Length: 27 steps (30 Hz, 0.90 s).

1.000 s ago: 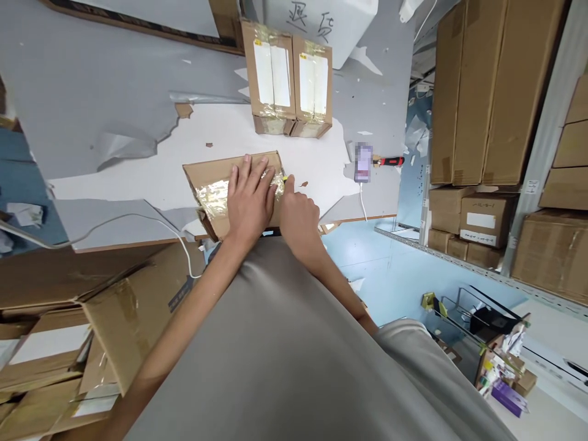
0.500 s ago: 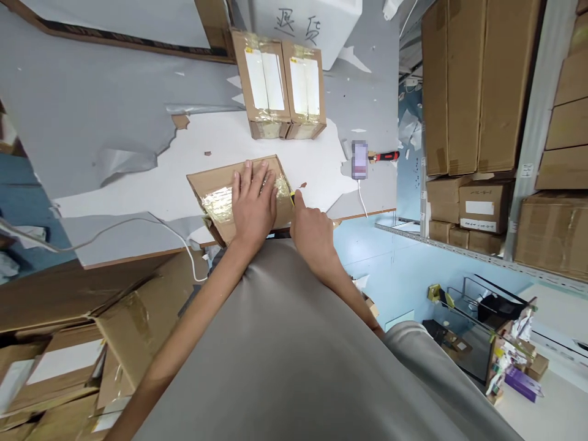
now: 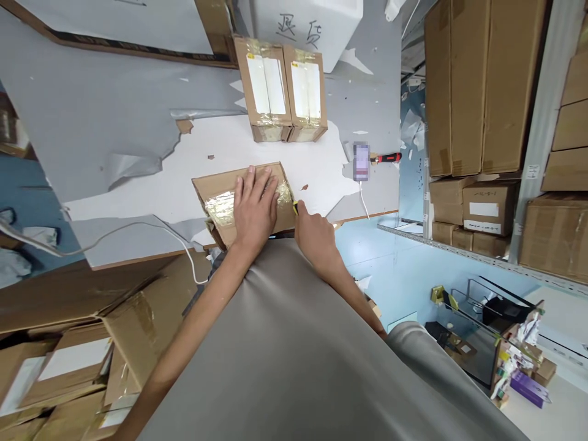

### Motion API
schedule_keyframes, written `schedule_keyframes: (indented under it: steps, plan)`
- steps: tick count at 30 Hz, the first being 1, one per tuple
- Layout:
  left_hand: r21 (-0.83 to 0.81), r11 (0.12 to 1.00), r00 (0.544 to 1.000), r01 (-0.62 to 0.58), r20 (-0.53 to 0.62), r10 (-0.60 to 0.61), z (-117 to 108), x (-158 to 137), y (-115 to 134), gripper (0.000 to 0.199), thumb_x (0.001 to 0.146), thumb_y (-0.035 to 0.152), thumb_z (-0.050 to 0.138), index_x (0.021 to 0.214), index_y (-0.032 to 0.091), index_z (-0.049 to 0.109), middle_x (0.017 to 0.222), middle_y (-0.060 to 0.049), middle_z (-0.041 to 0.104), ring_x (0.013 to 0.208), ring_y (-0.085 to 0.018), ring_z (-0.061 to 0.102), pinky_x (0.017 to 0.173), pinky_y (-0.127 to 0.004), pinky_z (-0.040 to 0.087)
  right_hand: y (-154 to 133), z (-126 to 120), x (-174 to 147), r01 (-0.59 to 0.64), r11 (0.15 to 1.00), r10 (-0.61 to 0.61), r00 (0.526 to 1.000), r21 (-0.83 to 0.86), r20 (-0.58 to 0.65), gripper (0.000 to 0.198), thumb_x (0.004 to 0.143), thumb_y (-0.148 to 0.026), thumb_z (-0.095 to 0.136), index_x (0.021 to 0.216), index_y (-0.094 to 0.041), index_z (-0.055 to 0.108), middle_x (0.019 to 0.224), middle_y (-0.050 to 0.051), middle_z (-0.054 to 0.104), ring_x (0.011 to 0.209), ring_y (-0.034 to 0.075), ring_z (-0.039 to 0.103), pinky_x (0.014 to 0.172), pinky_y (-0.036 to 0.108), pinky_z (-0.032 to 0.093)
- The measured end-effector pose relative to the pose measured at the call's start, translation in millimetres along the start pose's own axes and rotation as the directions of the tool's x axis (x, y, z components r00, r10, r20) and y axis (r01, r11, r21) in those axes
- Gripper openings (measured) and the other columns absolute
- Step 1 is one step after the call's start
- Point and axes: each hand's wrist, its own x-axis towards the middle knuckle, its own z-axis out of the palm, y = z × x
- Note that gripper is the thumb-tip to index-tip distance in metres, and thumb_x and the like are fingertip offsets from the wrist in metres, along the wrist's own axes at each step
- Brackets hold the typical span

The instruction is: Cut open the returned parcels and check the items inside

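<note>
A taped cardboard box [image 3: 220,209] lies at the table's near edge, close against my body. My left hand [image 3: 255,205] rests flat on its top, fingers stretched out and slightly spread. At the box's right edge my right hand [image 3: 316,237] is closed around a small yellow and black tool, apparently a utility knife [image 3: 295,207]. Most of that knife is hidden in the fist, and its tip is at the side of the box. Shiny clear tape runs across the box top under my left hand.
Two taped boxes with white labels [image 3: 266,86] stand behind, before a white foam box [image 3: 303,24]. To the right lie a phone [image 3: 361,160] on a cable and a red-black handled tool [image 3: 389,157]. Large cartons [image 3: 482,86] fill the right shelf; an opened carton [image 3: 138,318] sits lower left.
The whole view has shifted slightly. My right hand and the knife stay at the box's right edge, perhaps a touch nearer to me; my left hand stays flat on top.
</note>
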Motion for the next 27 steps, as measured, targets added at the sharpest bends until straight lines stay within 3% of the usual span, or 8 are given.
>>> schedule_keyframes:
  steps: [9,14,19,21,23,25,27]
  plan:
    - [0.000,0.999,0.999,0.038,0.034,-0.038,-2,2,2,0.054,0.120,0.033,0.052,0.172,0.032,0.064,0.182,-0.012,0.061,0.184,-0.037,0.037,0.151,-0.077,0.020,-3,13,1,0.013,0.999,-0.013,1.000,-0.038,0.002,0.066,0.119,-0.009,0.048,0.185,-0.007,0.041,0.123,0.026,0.087,0.117,0.033,0.089,0.097,0.038,0.068]
    - [-0.005,1.000,0.998,0.026,0.057,-0.026,-3,3,4,0.057,0.117,0.036,0.060,0.174,0.032,0.062,0.185,-0.012,0.058,0.184,-0.039,0.035,0.151,-0.078,0.019,-4,14,3,0.001,0.999,-0.001,1.000,-0.048,0.007,0.063,0.121,-0.009,0.041,0.184,-0.008,0.040,0.126,0.025,0.088,0.123,0.033,0.088,0.098,0.038,0.067]
    - [-0.020,0.999,0.998,0.026,0.050,-0.025,-5,3,8,0.062,0.113,0.047,0.071,0.173,0.033,0.062,0.187,-0.014,0.054,0.183,-0.043,0.037,0.149,-0.082,0.020,12,19,-20,-0.021,0.998,0.027,0.995,-0.063,0.092,0.055,0.121,-0.014,0.043,0.176,-0.010,0.053,0.127,0.026,0.088,0.123,0.034,0.088,0.096,0.039,0.066]
    - [-0.025,0.999,0.999,0.022,0.044,-0.021,-8,3,8,0.063,0.112,0.050,0.072,0.172,0.033,0.063,0.188,-0.014,0.053,0.183,-0.044,0.037,0.149,-0.081,0.021,27,14,-33,0.007,0.999,-0.010,0.995,0.037,0.097,0.052,0.123,-0.020,0.048,0.174,-0.017,0.057,0.124,0.019,0.090,0.116,0.033,0.089,0.095,0.037,0.065]
    - [-0.029,0.999,0.999,0.024,0.038,-0.023,-15,2,7,0.063,0.113,0.052,0.070,0.172,0.033,0.064,0.188,-0.014,0.053,0.182,-0.044,0.038,0.149,-0.081,0.022,46,7,-38,0.048,0.970,-0.055,0.998,0.237,0.021,0.050,0.125,-0.029,0.048,0.173,-0.024,0.058,0.117,0.011,0.092,0.098,0.027,0.090,0.089,0.034,0.065]
    - [-0.028,0.999,0.999,0.029,0.029,-0.029,-25,-2,2,0.061,0.114,0.055,0.068,0.171,0.034,0.065,0.188,-0.013,0.054,0.182,-0.043,0.038,0.149,-0.080,0.022,63,4,-26,0.101,0.886,-0.048,0.991,0.452,-0.126,0.047,0.127,-0.041,0.044,0.169,-0.025,0.059,0.112,0.007,0.092,0.079,0.022,0.086,0.083,0.030,0.064]
    - [-0.022,0.999,0.999,0.036,0.012,-0.035,-39,-11,-8,0.059,0.117,0.059,0.064,0.171,0.036,0.066,0.187,-0.011,0.056,0.182,-0.041,0.039,0.150,-0.078,0.023,74,10,9,0.161,0.781,0.011,0.962,0.603,-0.272,0.047,0.127,-0.052,0.041,0.156,-0.022,0.063,0.113,0.008,0.091,0.072,0.019,0.083,0.079,0.029,0.064]
